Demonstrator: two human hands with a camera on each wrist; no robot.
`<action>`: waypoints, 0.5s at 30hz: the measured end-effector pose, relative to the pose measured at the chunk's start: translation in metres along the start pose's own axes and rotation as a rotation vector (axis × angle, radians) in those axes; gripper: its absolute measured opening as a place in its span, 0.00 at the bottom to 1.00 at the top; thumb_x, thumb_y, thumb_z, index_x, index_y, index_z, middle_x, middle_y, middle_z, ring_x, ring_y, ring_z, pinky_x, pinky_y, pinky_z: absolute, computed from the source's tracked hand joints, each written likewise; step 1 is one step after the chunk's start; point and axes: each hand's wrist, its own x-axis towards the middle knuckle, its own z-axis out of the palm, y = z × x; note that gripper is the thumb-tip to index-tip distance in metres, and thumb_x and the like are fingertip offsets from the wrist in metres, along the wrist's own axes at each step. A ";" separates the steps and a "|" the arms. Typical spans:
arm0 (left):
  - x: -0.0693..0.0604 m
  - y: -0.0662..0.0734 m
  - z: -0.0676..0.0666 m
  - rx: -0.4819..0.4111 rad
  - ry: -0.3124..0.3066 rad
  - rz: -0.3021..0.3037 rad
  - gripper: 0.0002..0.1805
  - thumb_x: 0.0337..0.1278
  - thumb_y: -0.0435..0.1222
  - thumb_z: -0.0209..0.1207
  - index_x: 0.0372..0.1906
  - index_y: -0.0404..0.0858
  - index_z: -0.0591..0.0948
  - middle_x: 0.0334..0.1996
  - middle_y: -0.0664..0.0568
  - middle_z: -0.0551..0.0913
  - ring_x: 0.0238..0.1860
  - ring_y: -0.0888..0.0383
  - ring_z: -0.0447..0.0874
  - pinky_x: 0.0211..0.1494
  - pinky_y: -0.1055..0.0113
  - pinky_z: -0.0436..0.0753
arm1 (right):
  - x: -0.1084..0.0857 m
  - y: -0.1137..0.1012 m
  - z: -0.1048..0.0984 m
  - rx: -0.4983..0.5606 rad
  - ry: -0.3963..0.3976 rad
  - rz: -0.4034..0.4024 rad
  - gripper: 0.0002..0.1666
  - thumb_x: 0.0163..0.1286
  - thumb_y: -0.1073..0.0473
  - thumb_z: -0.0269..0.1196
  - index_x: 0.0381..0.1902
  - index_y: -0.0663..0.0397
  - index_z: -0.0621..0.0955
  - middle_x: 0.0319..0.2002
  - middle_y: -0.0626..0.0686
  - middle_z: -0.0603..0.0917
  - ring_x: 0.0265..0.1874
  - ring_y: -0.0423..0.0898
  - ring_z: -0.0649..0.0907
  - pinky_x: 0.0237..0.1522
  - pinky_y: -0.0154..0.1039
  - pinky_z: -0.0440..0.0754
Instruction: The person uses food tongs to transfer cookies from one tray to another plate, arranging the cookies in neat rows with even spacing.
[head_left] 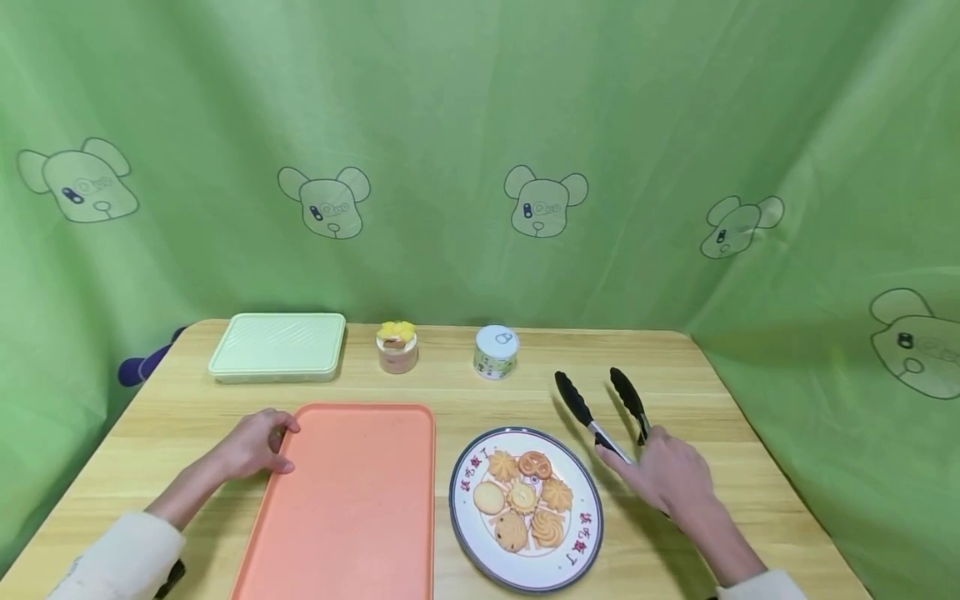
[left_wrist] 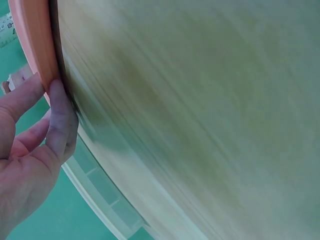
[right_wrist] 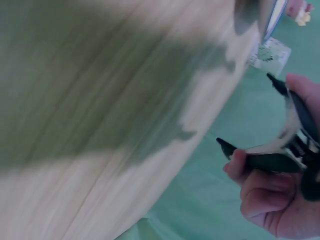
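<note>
My left hand (head_left: 255, 446) pinches the left rim of a coral-pink tray (head_left: 360, 492); the left wrist view shows thumb and fingers (left_wrist: 59, 115) at the tray's edge. In my right hand (head_left: 667, 475) is a pair of tongs (head_left: 577, 402) with black tips and metal arms. Their two arms are spread apart, tips toward the back of the table. Between the tray and the tongs lies a round white plate (head_left: 468, 533) with a dark blue rim and red writing. Several cookies (head_left: 522, 497) of different shapes rest on it, including a pretzel-shaped one (head_left: 535, 464).
Along the back of the wooden table (head_left: 442, 392) stand a pale green lidded box (head_left: 277, 346), a small pink jar (head_left: 397, 354) with a yellow top, and a white-lidded can (head_left: 496, 352). A green curtain (head_left: 450, 108) hangs behind and at both sides.
</note>
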 end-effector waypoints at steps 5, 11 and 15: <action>-0.002 -0.002 0.000 0.017 0.006 0.010 0.27 0.33 0.28 0.74 0.44 0.28 0.77 0.29 0.47 0.73 0.28 0.57 0.69 0.29 0.68 0.70 | 0.012 0.001 0.010 0.045 -0.054 0.026 0.60 0.56 0.23 0.54 0.44 0.85 0.67 0.20 0.60 0.73 0.17 0.49 0.73 0.17 0.39 0.69; -0.002 -0.003 0.001 0.011 0.008 0.018 0.27 0.32 0.28 0.74 0.44 0.28 0.77 0.30 0.46 0.74 0.28 0.57 0.71 0.29 0.69 0.71 | 0.015 0.000 0.019 0.087 -0.095 0.048 0.53 0.55 0.28 0.60 0.41 0.82 0.68 0.18 0.56 0.70 0.14 0.47 0.71 0.15 0.36 0.69; -0.002 -0.001 0.001 0.011 0.009 0.015 0.27 0.32 0.28 0.74 0.44 0.28 0.77 0.31 0.46 0.74 0.29 0.56 0.71 0.29 0.69 0.71 | 0.017 -0.002 0.021 0.085 -0.112 0.057 0.48 0.54 0.28 0.61 0.35 0.75 0.70 0.22 0.58 0.70 0.16 0.47 0.72 0.16 0.36 0.69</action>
